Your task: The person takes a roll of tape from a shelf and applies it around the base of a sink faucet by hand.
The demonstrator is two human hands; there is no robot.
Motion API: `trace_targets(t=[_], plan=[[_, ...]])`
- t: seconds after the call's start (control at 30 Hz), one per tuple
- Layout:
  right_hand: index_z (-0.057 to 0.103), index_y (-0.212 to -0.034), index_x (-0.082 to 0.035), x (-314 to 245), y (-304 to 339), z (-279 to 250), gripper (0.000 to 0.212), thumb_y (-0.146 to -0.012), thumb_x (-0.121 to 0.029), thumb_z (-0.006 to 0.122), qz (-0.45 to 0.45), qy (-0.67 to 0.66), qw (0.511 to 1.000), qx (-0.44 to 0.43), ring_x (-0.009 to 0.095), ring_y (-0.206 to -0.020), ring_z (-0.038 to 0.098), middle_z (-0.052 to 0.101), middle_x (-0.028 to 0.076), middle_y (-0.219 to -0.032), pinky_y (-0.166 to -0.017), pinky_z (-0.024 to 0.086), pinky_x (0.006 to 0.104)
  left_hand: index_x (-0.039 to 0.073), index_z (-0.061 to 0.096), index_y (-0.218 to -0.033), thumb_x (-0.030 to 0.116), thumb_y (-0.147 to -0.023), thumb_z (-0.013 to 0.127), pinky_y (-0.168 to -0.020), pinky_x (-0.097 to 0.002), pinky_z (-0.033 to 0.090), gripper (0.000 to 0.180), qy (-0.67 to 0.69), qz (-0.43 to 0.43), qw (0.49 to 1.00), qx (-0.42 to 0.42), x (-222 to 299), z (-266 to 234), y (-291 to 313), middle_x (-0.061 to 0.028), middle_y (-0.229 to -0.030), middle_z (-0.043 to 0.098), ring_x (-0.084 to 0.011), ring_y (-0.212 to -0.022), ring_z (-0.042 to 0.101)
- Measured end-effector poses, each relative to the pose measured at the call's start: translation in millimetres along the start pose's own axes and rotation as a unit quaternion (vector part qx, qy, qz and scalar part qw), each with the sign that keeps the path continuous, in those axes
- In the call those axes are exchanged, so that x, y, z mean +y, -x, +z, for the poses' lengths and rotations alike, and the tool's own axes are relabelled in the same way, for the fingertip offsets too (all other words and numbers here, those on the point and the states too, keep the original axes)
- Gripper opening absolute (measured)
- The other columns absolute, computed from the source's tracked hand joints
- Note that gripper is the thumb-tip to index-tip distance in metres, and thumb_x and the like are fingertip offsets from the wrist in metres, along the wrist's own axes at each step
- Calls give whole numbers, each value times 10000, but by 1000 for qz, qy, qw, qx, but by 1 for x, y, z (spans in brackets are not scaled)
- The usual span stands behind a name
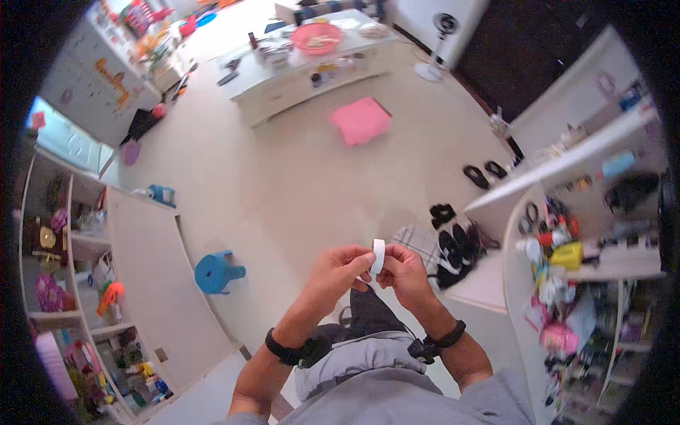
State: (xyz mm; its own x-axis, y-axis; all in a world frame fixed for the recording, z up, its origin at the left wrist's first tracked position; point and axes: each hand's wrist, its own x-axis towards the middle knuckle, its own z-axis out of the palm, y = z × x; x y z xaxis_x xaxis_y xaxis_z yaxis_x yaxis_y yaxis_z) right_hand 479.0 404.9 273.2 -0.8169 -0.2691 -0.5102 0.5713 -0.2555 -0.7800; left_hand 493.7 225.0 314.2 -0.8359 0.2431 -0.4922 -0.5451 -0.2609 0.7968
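Between my two hands, in front of my waist, is a narrow white roll of tape [378,256], held upright with its pale outer face toward me. My left hand [338,272] grips its left side, thumb and fingertips pinched on the edge. From the other side my right hand [405,270] pinches it, with fingers curled close to the roll. Whether a loose end of the tape is lifted is too small to make out. Black straps with small dark devices sit on both my wrists.
A blue stool [216,273] stands on the floor to my left, beside open shelving [88,244]. Shoes [459,244] and a checked mat lie to the right, near a cluttered curved shelf [511,276]. Ahead are a pink-covered low seat [361,121] and a white table [276,88].
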Motion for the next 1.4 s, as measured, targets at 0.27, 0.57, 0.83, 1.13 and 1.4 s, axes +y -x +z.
trace_targets(t=[0.27,0.57,0.83,1.13,1.4], plan=[[662,-996,16,-41,-166,118,139,-952,-112,632,42,115,987,-102,115,-579,606,639,51,-717,-490,467,254,-13,695,-1095,199,-962,667,-618,-269,568,252,62,53,984,161,84,-121,-51,-63,-865,699,-120,-712,660],[674,-991,20,-63,-311,269,204,-929,-175,682,47,264,929,-257,109,-630,625,696,71,-795,-546,499,251,-10,691,-1057,212,-999,622,-613,-254,531,239,136,77,930,333,153,-259,-78,-47,-825,685,-105,-667,629],[693,-985,33,-42,-447,427,219,-930,-178,675,75,371,828,-414,118,-706,651,712,73,-823,-605,526,270,53,674,-891,295,-994,623,-530,-217,427,268,229,141,874,405,176,-437,-109,12,-719,626,-55,-577,537],[587,-1269,-12,-77,-584,623,312,-983,-122,646,115,255,825,-491,138,-992,634,687,54,-1079,-846,527,298,30,724,-951,369,-1005,613,-547,-228,427,362,95,50,933,344,320,-660,-131,8,-743,636,-65,-635,551],[641,-1123,-5,-86,-739,800,213,-935,-80,706,60,254,826,-500,105,-843,633,691,58,-966,-737,534,272,38,714,-1101,241,-955,708,-674,-222,505,250,64,105,907,403,452,-834,-153,2,-882,697,-58,-756,612]])
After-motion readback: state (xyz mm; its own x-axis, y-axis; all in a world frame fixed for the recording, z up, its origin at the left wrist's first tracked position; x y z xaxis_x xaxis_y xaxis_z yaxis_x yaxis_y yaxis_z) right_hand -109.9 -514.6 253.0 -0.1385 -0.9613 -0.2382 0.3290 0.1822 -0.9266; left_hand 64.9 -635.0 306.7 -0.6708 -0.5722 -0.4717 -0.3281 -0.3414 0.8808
